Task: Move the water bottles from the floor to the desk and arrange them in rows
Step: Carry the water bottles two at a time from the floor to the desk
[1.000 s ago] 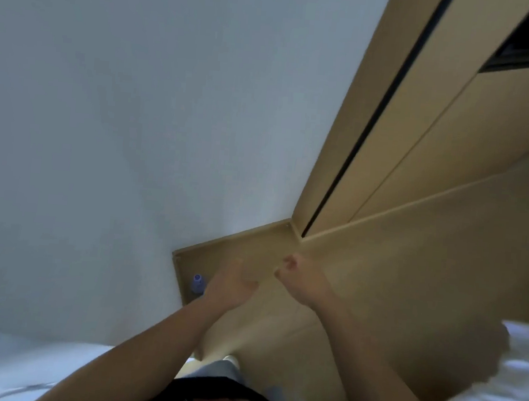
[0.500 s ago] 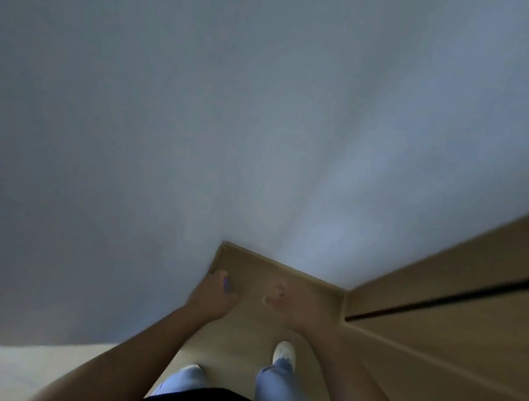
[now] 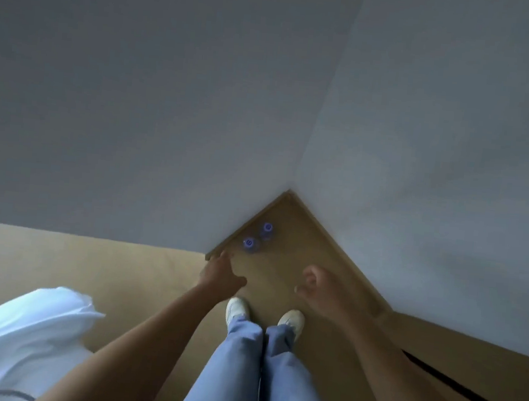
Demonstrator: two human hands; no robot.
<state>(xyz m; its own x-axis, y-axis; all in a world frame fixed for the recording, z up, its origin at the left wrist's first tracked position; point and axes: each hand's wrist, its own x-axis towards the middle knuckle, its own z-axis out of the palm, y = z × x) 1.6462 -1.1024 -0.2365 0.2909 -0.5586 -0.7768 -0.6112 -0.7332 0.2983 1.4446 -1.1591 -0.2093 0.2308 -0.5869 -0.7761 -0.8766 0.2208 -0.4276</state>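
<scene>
We hold our left hand [image 3: 221, 276] and right hand [image 3: 319, 288], fingers loose and empty, near two water bottles [image 3: 257, 235] in the floor [image 3: 287, 256] corner.

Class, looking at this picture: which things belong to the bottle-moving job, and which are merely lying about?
Belonging to the job:
nearer clear purple-capped water bottle, on the floor
farther clear purple-capped water bottle, beside it
left hand, empty
right hand, empty

Just lying about:
white bedding
light wooden cabinet
</scene>
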